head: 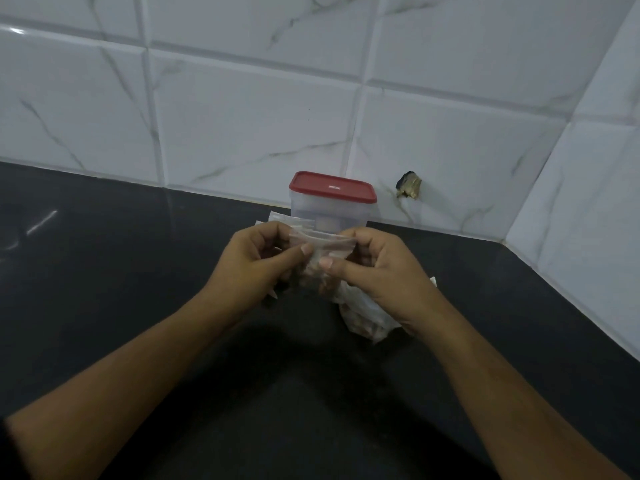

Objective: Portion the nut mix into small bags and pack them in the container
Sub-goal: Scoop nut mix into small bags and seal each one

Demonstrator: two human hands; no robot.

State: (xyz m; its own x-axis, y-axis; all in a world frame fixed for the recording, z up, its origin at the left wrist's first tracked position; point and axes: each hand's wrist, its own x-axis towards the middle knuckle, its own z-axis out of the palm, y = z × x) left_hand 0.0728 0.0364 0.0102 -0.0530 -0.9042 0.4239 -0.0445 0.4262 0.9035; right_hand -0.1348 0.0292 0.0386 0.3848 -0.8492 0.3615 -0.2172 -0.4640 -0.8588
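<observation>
The fingers [294,253] of the left hand [249,265] and the right hand [377,268] are drawn narrow, pinching the top strip of a small bag [320,271] with nuts in its bottom, held above the middle of the dark desk [138,289]. Under the right hand a larger bag of nut mix [363,313] lies on the desk. At the desk's back edge stands the container [329,213], red lid [332,187] on, with flat empty bags [278,219] just beside its left side.
</observation>
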